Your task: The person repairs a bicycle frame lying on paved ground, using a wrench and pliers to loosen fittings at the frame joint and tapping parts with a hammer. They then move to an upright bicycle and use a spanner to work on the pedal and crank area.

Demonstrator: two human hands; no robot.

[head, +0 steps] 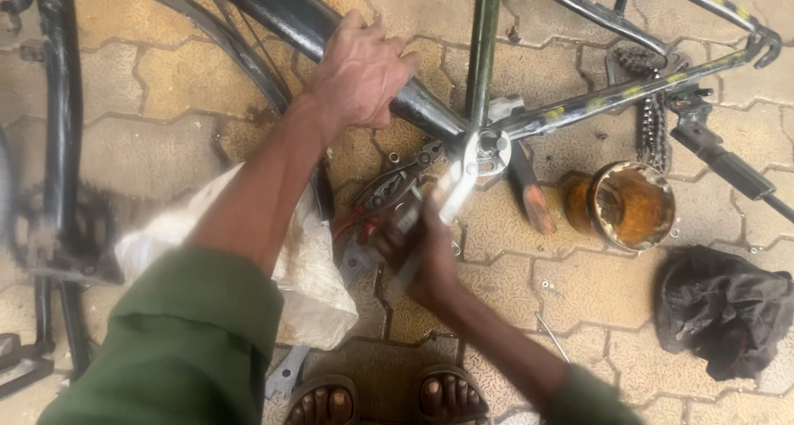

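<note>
The bicycle frame [529,115] lies across the paved floor [165,78], its tubes meeting at the bottom bracket [488,148]. The left hand [360,74] is clenched around the thick black tube, bracing it. The right hand [422,251] grips a metal wrench [457,189] set on the bracket; turning it seems the step in hand. Room is tight: pliers [385,195], a rusty tin [626,204] and a dark rag [724,305] crowd close.

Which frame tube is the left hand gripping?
The left hand grips the thick black tube running from upper left down to the bracket. The thin green tube stands untouched beside it; the yellow-marked black stay runs off to the right.
</note>
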